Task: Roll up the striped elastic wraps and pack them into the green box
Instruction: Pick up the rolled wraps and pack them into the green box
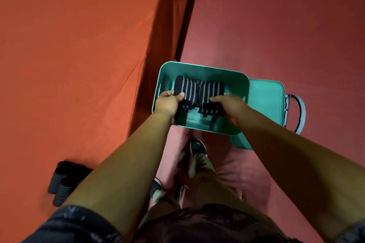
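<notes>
Rolls sit side by side under my fingertips, both already down inside the green box [203, 69], and I hold them this way so the wound stripes cannot spring loose while I seat them against the floor of the box.

My left hand [168, 102] is closed around the left roll [187, 89], thumb laid over its top and the other fingers curled round its outer end. My right hand [230, 107] is closed over the near end of the right roll [212, 89], fingers bent down on it; the dark end tabs of both wraps hang just below my knuckles. The two rolls touch each other between my hands, which I judge keeps them from unwinding.

Out past my right wrist lies the lid [266, 100], partly tucked beneath the box, its handle [300, 112] on the far side. Well behind my left elbow, some black ribbed pieces [61, 181] rest on the orange cloth [69, 55].
</notes>
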A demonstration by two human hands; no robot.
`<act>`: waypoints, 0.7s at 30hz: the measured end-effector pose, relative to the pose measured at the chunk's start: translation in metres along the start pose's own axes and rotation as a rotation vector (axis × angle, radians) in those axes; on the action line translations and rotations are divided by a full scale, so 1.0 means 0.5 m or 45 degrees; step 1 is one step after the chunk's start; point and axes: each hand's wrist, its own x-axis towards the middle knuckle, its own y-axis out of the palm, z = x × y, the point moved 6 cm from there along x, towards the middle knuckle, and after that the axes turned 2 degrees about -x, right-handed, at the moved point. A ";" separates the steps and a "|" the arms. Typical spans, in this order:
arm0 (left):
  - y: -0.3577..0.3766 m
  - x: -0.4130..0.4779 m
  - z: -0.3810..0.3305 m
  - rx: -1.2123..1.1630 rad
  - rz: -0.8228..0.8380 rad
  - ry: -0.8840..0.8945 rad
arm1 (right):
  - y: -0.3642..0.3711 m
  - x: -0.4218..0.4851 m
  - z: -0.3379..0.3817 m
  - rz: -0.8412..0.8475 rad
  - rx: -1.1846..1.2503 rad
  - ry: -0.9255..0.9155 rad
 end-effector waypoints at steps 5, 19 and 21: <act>0.014 0.062 0.026 -0.009 -0.078 -0.012 | -0.005 0.059 -0.002 -0.034 -0.020 0.029; 0.022 0.171 0.051 0.040 -0.227 -0.041 | 0.051 0.178 0.002 -0.067 -0.280 0.008; 0.013 0.187 0.061 0.135 -0.249 -0.066 | 0.057 0.181 -0.003 -0.078 -0.323 -0.015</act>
